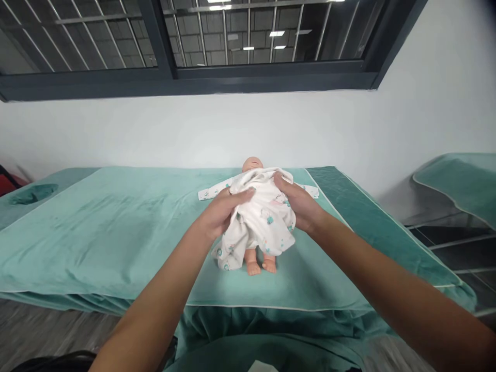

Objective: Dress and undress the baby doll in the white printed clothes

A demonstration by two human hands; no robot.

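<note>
A baby doll (252, 164) lies on its back on a teal sheet (116, 227), head towards the wall, bare feet towards me. A white printed garment (267, 217) covers its body, with sleeves spread to both sides. My left hand (220, 211) grips the garment's left side, fingers curled over the cloth. My right hand (298, 204) grips the right side near the doll's chest, fingers closed on the fabric. The doll's torso and arms are hidden under the cloth.
The sheet covers a long bed against a white wall below a dark-framed window (174, 72). A darker green cover (372, 227) shows at the bed's right end. Another teal-covered bed (461, 181) stands at the right. A face hole (33, 194) lies far left.
</note>
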